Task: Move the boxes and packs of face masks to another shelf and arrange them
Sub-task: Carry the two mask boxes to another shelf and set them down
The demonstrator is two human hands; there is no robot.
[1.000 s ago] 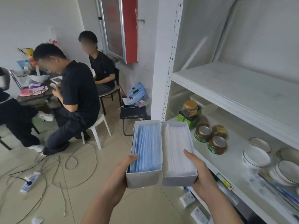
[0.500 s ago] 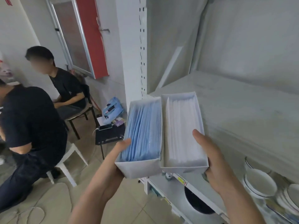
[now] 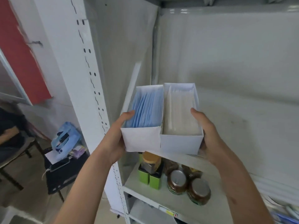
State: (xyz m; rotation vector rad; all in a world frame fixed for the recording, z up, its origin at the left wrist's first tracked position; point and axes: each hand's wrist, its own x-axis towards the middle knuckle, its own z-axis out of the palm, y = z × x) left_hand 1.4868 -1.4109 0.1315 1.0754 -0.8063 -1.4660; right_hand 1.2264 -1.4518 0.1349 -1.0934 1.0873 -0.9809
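Since lifted higher, boxes (image 3: 161,126) over shelf (image 3: 242,135).

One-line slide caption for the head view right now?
Both hands, left and right, carry two open boxes of face masks toward an upper shelf.

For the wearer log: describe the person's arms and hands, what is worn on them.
Both forearms are bare up to the frame edge: no sleeves show. The left hand and right hand wear no gloves, and no rings, watch or wristband are visible.

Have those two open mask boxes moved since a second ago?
Yes. The two boxes went up from the jars level to just above the upper shelf.
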